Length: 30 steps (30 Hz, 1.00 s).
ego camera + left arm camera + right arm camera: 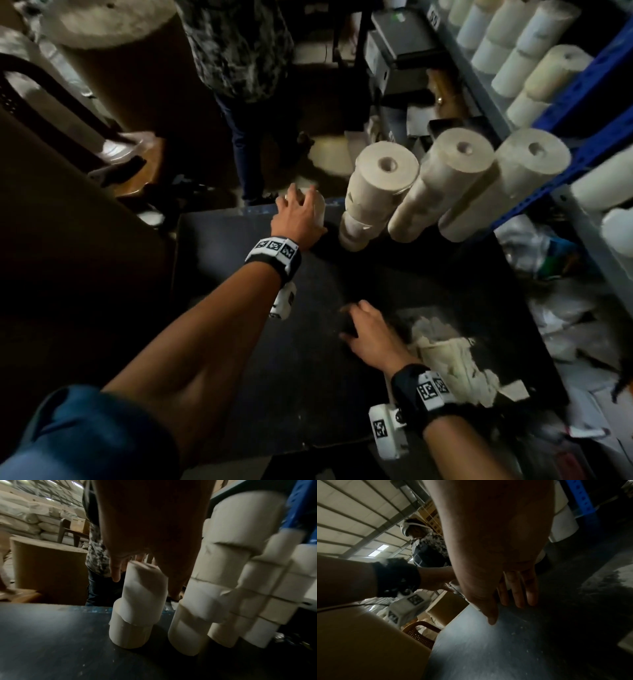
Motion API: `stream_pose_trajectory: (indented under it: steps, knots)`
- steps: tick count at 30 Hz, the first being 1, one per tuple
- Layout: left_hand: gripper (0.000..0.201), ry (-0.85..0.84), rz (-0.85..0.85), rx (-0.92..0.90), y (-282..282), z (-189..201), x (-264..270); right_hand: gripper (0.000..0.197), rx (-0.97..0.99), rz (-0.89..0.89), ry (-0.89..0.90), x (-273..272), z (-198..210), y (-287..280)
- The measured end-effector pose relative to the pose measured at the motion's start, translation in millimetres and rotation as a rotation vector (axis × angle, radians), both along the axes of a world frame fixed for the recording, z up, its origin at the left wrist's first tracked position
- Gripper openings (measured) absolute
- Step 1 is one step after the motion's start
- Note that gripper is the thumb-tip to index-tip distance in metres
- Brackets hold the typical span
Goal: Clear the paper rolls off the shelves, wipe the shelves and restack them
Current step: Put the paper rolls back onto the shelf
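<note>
the biggest risk is a topple: the short stack of paper rolls under the left hand stands right at the far edge of the dark surface, and its upper roll sits skewed and offset on the lower one, so a careless release or nudge could send the top roll over that edge to the floor. just beside it, three taller stacks run along the far edge toward the far right corner, their layers visibly stepped in the left wrist view; a bump from the left hand could probably knock the nearest one into its neighbours. the left hand is curled over the top of the short stack, fingers and thumb draped down its sides, gripping the upper roll. the right hand lies flat and relaxed near the middle of the surface, fingers straight and pressed on the dark top, holding nothing. a crumpled cloth lies just beside that wrist toward the right edge, so wiping looks ready to go on. more rolls fill the blue shelves beyond the right edge.
</note>
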<state>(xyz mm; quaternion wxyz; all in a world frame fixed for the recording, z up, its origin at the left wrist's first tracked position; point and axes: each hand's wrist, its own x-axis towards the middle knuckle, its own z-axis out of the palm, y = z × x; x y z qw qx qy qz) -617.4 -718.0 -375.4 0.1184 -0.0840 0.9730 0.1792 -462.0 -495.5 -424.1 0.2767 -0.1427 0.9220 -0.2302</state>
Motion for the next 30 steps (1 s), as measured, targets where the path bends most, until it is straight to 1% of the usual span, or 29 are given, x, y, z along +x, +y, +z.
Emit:
stream_pose_trajectory:
  steps: [1, 3, 5, 6, 9, 12, 14, 16, 19, 21, 23, 26, 28, 30]
  knots:
    - [0.095, 0.000, -0.003, 0.008, 0.2, -4.7, -4.8, 0.047, -0.003, 0.015, 0.000, -1.8, -4.6, -1.3]
    - [0.081, 0.022, -0.003, 0.018, 0.6, -4.7, -8.4, 0.050, -0.015, 0.043, -0.011, -5.4, -9.7, -4.7]
    - [0.068, 0.030, 0.004, 0.029, -0.2, 3.9, -4.2, 0.053, -0.011, 0.063, -0.010, -13.3, -8.2, -10.9]
    - [0.066, 0.029, 0.002, 0.035, -1.1, 8.6, 2.3, 0.054, -0.008, 0.063, -0.004, -19.4, -5.9, -14.7]
    - [0.070, 0.013, 0.018, 0.068, -5.7, 15.4, 40.3, 0.062, -0.029, 0.026, 0.052, -47.3, 4.3, -32.3]
    - [0.066, 0.004, 0.082, 0.085, -14.7, 10.7, 91.5, 0.074, -0.062, -0.045, 0.172, -88.7, 13.2, -61.0]
    - [0.065, -0.042, 0.125, 0.070, -23.7, 4.8, 121.4, 0.083, -0.036, -0.042, 0.260, -118.0, 13.0, -83.4]
    - [0.071, -0.112, 0.145, 0.050, -33.1, -3.0, 144.1, 0.095, 0.004, -0.012, 0.314, -146.1, 8.3, -105.5]
    - [0.080, -0.183, 0.173, 0.006, -43.3, -16.5, 166.8, 0.113, 0.078, 0.052, 0.275, -180.5, -5.8, -135.9]
    - [0.079, -0.187, 0.188, -0.002, -46.9, -24.9, 177.1, 0.120, 0.114, 0.102, 0.240, -197.4, -20.2, -151.5]
    - [0.079, -0.175, 0.199, -0.005, -49.3, -32.0, 184.6, 0.119, 0.147, 0.142, 0.227, -206.9, -33.4, -160.6]
    - [0.082, -0.169, 0.208, -0.008, -51.0, -37.2, 193.6, 0.103, 0.206, 0.140, 0.280, -207.0, -41.9, -161.5]
    - [0.082, -0.175, 0.232, 0.004, -52.1, -36.7, 199.4, 0.100, 0.255, 0.121, 0.287, -196.1, -38.1, -157.0]
    - [0.081, -0.180, 0.247, 0.014, -52.3, -33.5, 206.8, 0.100, 0.294, 0.126, 0.274, -172.7, -32.5, -147.5]
